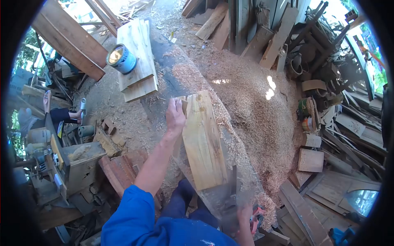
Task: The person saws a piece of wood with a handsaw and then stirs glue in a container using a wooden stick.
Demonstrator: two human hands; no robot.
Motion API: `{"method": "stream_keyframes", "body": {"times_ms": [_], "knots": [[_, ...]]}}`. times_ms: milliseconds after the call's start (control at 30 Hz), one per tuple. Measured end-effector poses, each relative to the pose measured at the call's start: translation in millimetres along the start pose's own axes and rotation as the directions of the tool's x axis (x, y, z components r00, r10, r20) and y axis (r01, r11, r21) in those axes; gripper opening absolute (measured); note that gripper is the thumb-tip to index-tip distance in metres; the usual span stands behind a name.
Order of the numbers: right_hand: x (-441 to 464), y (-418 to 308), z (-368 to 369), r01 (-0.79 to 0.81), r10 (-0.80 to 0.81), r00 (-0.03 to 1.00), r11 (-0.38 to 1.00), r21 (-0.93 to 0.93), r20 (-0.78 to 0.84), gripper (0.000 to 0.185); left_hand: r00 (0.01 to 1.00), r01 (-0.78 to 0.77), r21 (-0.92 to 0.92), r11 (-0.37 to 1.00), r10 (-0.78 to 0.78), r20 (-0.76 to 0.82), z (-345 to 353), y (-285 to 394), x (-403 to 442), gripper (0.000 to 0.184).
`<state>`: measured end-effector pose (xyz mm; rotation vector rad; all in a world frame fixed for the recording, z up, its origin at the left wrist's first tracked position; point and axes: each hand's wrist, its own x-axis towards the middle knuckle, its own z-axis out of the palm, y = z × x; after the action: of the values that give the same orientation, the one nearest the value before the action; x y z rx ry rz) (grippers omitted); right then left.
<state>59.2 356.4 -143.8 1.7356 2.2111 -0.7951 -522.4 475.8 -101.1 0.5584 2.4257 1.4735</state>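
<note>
A pale wooden board (203, 139) lies lengthwise on the workbench in front of me. My left hand (175, 117) is closed at the board's far left corner, its fingers wrapped over a small wood block (183, 103) beside the board. Low in the view, my right hand (245, 214) is closed at the bench's near end on a red power tool (257, 217), which looks like an electric planer. Blur and the view's edge hide part of this grip. The tool sits apart from the board, to its lower right.
A blue can (122, 59) stands on stacked boards (141, 82) at the bench's far left. Wood shavings (254, 115) are heaped along the right side. Timber offcuts (310, 160) crowd the right, and a wooden box (84, 164) is at left. Another person's legs (76, 116) show farther left.
</note>
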Motion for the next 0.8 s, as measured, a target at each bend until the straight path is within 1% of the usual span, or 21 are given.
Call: {"method": "stream_keyframes", "body": {"times_ms": [33, 67, 100, 133, 200, 233, 267, 300, 333, 367, 400, 433, 500, 533, 600, 633, 667, 700, 733, 767, 800], "knots": [[17, -33, -24, 0.110, -0.106, 0.988, 0.993, 0.036, -0.114, 0.035, 1.000, -0.012, -0.001, 1.000, 0.012, -0.015, -18, 21, -12, 0.026], [27, -69, -50, 0.212, -0.196, 0.956, 0.976, 0.054, -0.216, 0.033, 0.991, 0.112, -0.112, 0.987, -0.103, 0.083, -37, 39, -34, 0.023], [41, -116, -81, 0.182, -0.124, 0.977, 0.907, 0.380, -0.171, 0.030, 0.961, 0.239, -0.217, 0.947, -0.198, 0.195, -53, 57, -55, 0.021], [48, -168, -120, 0.287, -0.202, 0.953, 0.838, 0.464, -0.225, 0.029, 0.981, 0.109, -0.166, 0.980, -0.079, 0.176, -63, 64, -71, 0.020], [61, -238, -157, 0.515, -0.397, 0.849, 0.767, 0.383, -0.348, 0.031, 0.976, -0.150, -0.072, 0.986, 0.160, 0.146, -82, 87, -111, 0.016], [50, -285, -197, 0.454, -0.374, 0.890, 0.664, 0.594, -0.262, 0.035, 0.945, -0.295, -0.045, 0.954, 0.298, 0.133, -92, 108, -131, 0.014], [44, -308, -208, 0.449, -0.407, 0.882, 0.576, 0.683, -0.237, 0.035, 0.948, -0.215, -0.111, 0.970, 0.235, 0.215, -105, 131, -151, 0.012], [52, -318, -203, 0.516, -0.501, 0.841, 0.629, 0.582, -0.205, 0.036, 0.941, -0.017, -0.226, 0.974, 0.092, 0.326, -113, 143, -168, 0.012], [40, -335, -211, 0.587, -0.566, 0.788, 0.570, 0.576, -0.243, 0.033, 0.928, -0.168, -0.204, 0.964, 0.225, 0.298, -128, 169, -186, 0.013], [24, -343, -226, 0.644, -0.596, 0.753, 0.579, 0.501, -0.279, 0.031, 0.906, -0.300, -0.148, 0.942, 0.330, 0.265, -132, 152, -193, 0.019], [12, -353, -237, 0.696, -0.638, 0.711, 0.581, 0.421, -0.295, 0.029, 0.909, -0.276, -0.167, 0.947, 0.314, 0.275, -141, 154, -200, 0.019], [4, -356, -235, 0.692, -0.640, 0.716, 0.601, 0.401, -0.277, 0.028, 0.921, -0.232, -0.169, 0.958, 0.272, 0.278, -155, 154, -211, 0.019], [-15, -362, -228, 0.695, -0.646, 0.715, 0.615, 0.373, -0.267, 0.026, 0.913, -0.139, -0.292, 0.946, 0.237, 0.333, -178, 147, -222, 0.015], [-26, -368, -224, 0.685, -0.658, 0.719, 0.618, 0.387, -0.222, 0.026, 0.910, -0.156, -0.299, 0.941, 0.255, 0.327, -195, 150, -220, 0.015], [-45, -391, -224, 0.690, -0.690, 0.704, 0.610, 0.389, -0.168, 0.026, 0.869, 0.030, -0.416, 0.909, 0.182, 0.460, -232, 151, -210, 0.017], [-61, -406, -224, 0.615, -0.650, 0.757, 0.673, 0.411, -0.070, 0.025, 0.879, 0.027, -0.421, 0.907, 0.179, 0.442, -248, 138, -205, 0.017], [-72, -426, -221, 0.535, -0.600, 0.799, 0.731, 0.423, 0.027, 0.024, 0.853, 0.011, -0.385, 0.923, 0.192, 0.485, -263, 124, -194, 0.018], [-77, -441, -203, 0.541, -0.608, 0.793, 0.729, 0.419, 0.034, 0.024, 0.823, 0.001, -0.346, 0.938, 0.196, 0.533, -281, 109, -185, 0.020], [-80, -449, -180, 0.620, -0.660, 0.751, 0.696, 0.361, -0.018, 0.023, 0.833, 0.014, -0.353, 0.936, 0.184, 0.521, -301, 102, -180, 0.020], [-80, -461, -165, 0.702, -0.718, 0.692, 0.646, 0.300, -0.073, 0.022, 0.799, -0.024, -0.315, 0.949, 0.207, 0.564, -321, 98, -169, 0.020], [-82, -477, -156, 0.721, -0.741, 0.668, 0.625, 0.299, -0.062, 0.022, 0.768, -0.068, -0.268, 0.961, 0.222, 0.601, -345, 93, -156, 0.021]]}}
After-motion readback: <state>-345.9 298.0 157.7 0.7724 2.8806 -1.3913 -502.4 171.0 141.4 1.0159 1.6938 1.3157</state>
